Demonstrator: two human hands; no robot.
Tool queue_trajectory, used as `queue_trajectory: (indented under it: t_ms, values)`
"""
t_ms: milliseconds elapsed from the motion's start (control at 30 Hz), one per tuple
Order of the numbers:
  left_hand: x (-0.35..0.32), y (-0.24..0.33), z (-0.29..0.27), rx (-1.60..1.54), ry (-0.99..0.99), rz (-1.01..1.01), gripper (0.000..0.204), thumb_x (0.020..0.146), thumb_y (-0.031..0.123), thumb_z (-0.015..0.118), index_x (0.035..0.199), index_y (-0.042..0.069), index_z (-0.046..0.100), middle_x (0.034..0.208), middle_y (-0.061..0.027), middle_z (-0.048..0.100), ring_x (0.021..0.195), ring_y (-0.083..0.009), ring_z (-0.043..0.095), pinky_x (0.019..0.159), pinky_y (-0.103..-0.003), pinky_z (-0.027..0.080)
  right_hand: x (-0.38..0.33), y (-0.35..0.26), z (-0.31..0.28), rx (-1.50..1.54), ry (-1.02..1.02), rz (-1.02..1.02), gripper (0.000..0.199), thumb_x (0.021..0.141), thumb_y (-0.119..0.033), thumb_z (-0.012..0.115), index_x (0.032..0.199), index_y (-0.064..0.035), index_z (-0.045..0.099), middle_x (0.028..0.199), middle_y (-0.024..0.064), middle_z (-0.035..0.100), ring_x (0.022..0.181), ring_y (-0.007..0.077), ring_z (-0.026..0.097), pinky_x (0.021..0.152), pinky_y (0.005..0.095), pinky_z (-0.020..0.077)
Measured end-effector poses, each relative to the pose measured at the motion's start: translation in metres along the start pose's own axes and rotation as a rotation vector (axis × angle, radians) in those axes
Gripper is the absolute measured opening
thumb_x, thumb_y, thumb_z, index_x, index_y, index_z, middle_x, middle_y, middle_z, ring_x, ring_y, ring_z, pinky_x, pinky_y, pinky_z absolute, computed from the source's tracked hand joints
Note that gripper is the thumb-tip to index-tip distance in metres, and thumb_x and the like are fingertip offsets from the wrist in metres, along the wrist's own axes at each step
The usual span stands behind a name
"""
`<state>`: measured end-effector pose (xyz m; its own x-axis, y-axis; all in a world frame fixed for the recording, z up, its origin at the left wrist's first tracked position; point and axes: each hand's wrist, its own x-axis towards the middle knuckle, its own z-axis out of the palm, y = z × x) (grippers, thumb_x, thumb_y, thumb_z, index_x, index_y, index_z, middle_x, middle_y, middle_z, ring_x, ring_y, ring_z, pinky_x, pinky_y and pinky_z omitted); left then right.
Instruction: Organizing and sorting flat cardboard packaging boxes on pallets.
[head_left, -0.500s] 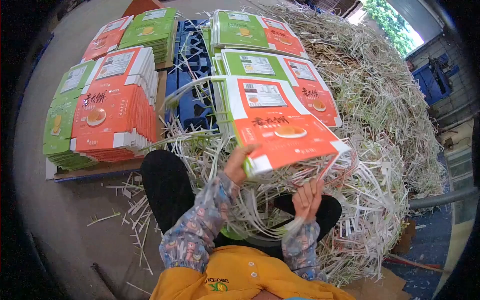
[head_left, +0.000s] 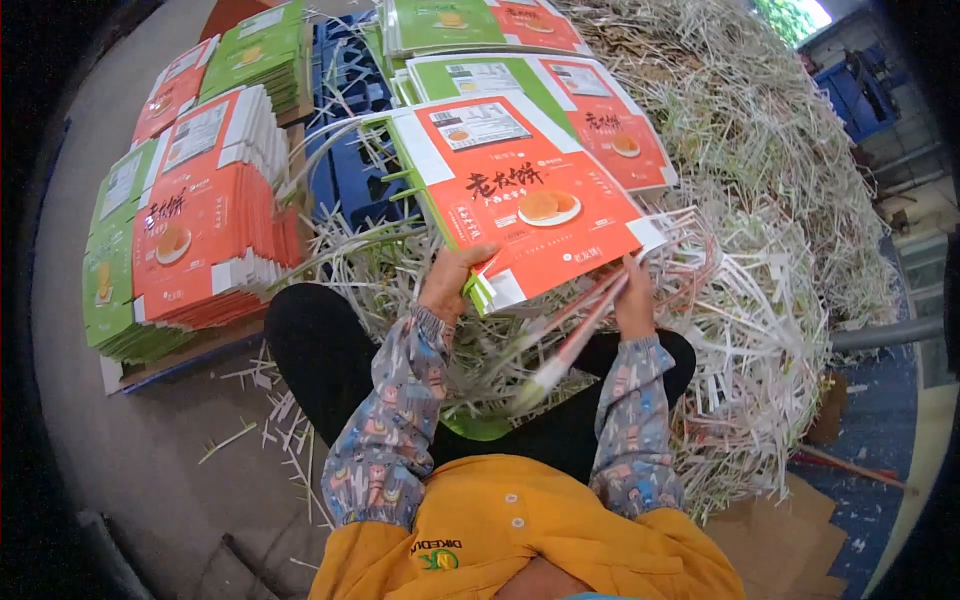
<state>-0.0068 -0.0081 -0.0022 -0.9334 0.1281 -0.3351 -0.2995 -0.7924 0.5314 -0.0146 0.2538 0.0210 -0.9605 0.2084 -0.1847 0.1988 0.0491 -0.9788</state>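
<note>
Gripping carton stack (head_left: 525, 200), left hand (head_left: 447, 285) half-hidden

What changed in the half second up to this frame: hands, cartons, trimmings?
The right hand has risen to the near right corner of the orange carton stack, pulling a bundle of trim strips away. The left hand still grips the stack's near edge. The side carton piles and scrap heap are unchanged.

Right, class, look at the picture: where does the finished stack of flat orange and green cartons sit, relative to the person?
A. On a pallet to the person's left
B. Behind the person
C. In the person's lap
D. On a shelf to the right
A: the stack rests on a pallet on the floor at the person's left, while the hands, left and right, hold another bundle of cartons in front.
</note>
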Motion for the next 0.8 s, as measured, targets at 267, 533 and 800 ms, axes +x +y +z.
queue_trajectory:
  t_ms: [267,533,800]
  values:
    - [0.009,-0.017,-0.002,0.148,-0.003,0.019,0.041,0.069,0.002,0.062,0.107,-0.001,0.047,0.098,-0.0103,0.058,0.084,-0.0199,0.058,0.073,-0.032,0.048,0.053,0.025,0.000,0.285,0.453,-0.178,0.044,0.088,-0.034,0.040,0.113,0.0018,0.042,0.100,0.0090,0.053,0.084,0.0168,0.055,0.069,0.0287,0.0448]
    - [-0.011,0.023,-0.013,0.017,0.003,0.044,0.033,0.071,0.005,0.060,0.101,-0.004,0.048,0.089,-0.0126,0.059,0.070,-0.0193,0.062,0.059,-0.030,0.054,0.064,0.010,-0.056,-0.040,0.017,-0.096,0.026,0.088,-0.034,0.039,0.089,-0.0084,0.044,0.053,-0.0025,0.040,0.036,0.0061,0.033,0.030,0.0206,0.0265]
    - [0.003,-0.009,0.003,-0.045,-0.066,-0.022,0.037,0.070,0.003,0.062,0.103,-0.003,0.047,0.093,-0.0106,0.059,0.078,-0.0189,0.060,0.067,-0.030,0.051,0.072,0.047,-0.070,-0.663,0.510,-0.519,0.038,0.078,-0.020,0.055,0.102,0.0072,0.043,0.089,0.0146,0.052,0.082,0.0270,0.051,0.070,0.0365,0.0423]
